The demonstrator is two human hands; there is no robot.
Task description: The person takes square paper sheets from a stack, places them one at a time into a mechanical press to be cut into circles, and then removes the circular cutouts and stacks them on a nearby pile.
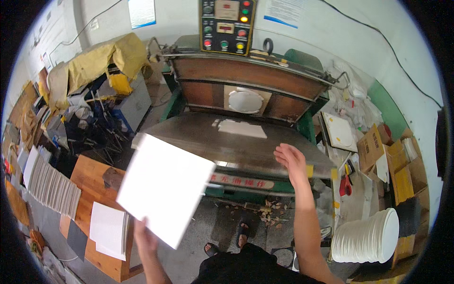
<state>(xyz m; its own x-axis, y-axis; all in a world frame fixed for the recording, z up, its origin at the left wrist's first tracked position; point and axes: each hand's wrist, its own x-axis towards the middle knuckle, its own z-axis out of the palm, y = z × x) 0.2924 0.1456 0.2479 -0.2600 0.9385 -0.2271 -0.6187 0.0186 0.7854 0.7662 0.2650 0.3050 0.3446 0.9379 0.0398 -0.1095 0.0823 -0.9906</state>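
A square white sheet point(165, 189), stiff and flat, is gripped near its lower corner by my left hand point(145, 239); the fingers behind it are hidden. It hangs tilted between the wooden table and the press. My right hand point(290, 161) is raised over the front edge of the press bed point(198, 130), fingers stretched out with nothing in them. On that bed lies a thin white piece point(242, 128). Above it, the press's upright upper plate point(201, 94) carries a square board with a round, scallop-edged white form point(245, 101).
A control panel point(227, 26) with lit buttons stands over the press. To the left, a wooden table point(90, 177) bears a stack of white sheets point(109, 229), with another long stack point(52, 189) beyond. On the right are a stack of round white discs point(366, 236), a red-handled brush point(346, 185) and cardboard boxes point(370, 149).
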